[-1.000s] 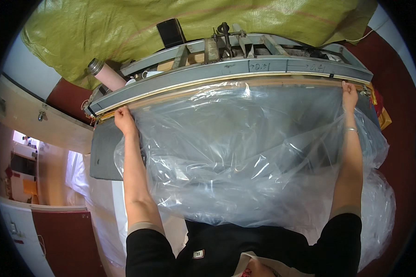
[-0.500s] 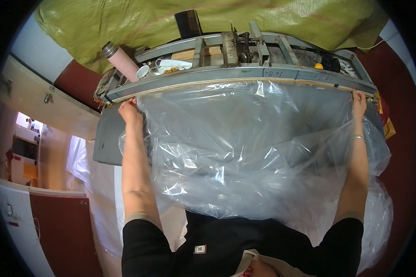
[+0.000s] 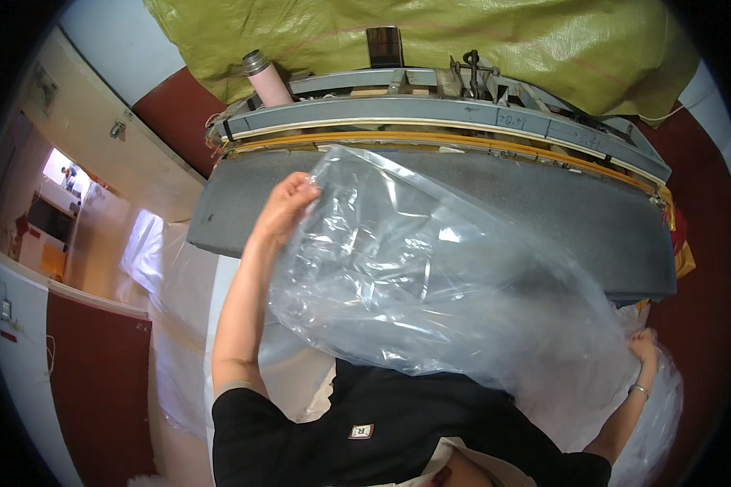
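Note:
A large sheet of clear plastic film (image 3: pixel 430 268) hangs in wrinkled folds between my two hands, over the front of a grey padded surface (image 3: pixel 544 211). My left hand (image 3: pixel 288 207) is closed on the film near its upper left corner, in front of the grey padding. Lower down and farther right, my right hand (image 3: pixel 643 347) is closed on the film's right side, past the padding's near edge. The film's top edge slants down from left to right. More film lies bunched below my right hand.
Behind the padding runs a grey metal frame (image 3: pixel 349 110) with an orange-brown strip (image 3: pixel 430 140) along its front. A pink thermos (image 3: pixel 266 79) stands at its left end. A dark phone (image 3: pixel 384 47) rests against yellow-green woven sheeting (image 3: pixel 544 40). An open door (image 3: pixel 105 130) is at left.
The film has come away from the metal frame's front edge. My left hand has moved slightly right and nearer; my right hand has dropped far down toward me. More grey padding shows.

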Motion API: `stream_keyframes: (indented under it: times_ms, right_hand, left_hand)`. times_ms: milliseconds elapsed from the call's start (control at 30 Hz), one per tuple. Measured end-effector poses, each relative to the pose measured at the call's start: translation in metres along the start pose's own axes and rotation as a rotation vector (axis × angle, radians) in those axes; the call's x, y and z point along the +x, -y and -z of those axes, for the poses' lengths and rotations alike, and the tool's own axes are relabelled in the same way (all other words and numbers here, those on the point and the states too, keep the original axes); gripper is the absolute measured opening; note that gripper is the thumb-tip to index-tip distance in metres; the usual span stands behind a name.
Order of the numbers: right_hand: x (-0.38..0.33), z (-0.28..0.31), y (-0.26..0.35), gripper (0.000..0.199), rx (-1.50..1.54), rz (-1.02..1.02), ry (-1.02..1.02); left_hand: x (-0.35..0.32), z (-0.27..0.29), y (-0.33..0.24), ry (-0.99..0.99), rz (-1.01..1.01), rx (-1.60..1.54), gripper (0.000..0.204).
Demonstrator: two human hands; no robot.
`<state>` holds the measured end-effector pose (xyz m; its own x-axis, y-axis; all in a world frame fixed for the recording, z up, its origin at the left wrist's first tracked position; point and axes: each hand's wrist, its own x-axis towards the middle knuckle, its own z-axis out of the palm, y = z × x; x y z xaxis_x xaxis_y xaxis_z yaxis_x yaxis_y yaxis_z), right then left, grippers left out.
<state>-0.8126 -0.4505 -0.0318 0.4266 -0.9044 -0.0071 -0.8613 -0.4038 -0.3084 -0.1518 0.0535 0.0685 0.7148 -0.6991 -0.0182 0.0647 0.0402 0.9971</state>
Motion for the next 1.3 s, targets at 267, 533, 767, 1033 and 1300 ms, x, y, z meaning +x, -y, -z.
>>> stream_keyframes:
  times_ms: [267, 533, 767, 1033, 1300]
  right_hand:
    - [0.01, 0.073, 0.32, 0.016, 0.381, 0.713, -0.083]
    - [-0.055, 0.017, 0.581, 0.029, 0.819, 1.328, 0.325]
    - [-0.039, 0.033, 0.558, 0.01, 1.436, 0.987, 0.239]
    - [0.128, 0.082, 0.355, 0.028, 1.574, 0.394, -0.513]
    - [0.197, 0.0, 0.182, 0.03, 0.52, 0.181, -0.635]
  left_hand:
    - [-0.05, -0.088, -0.034, 0.176, -0.107, -0.289, 0.057]
    - [-0.073, -0.121, -0.029, 0.116, -0.182, -0.367, 0.051]
    - [-0.087, -0.053, -0.043, -0.201, -0.63, 0.544, 0.051]
    - [-0.131, 0.005, 0.028, 0.035, -0.012, 1.362, 0.02]
    - [-0.06, 0.074, -0.104, -1.218, -0.932, 1.754, 0.008]
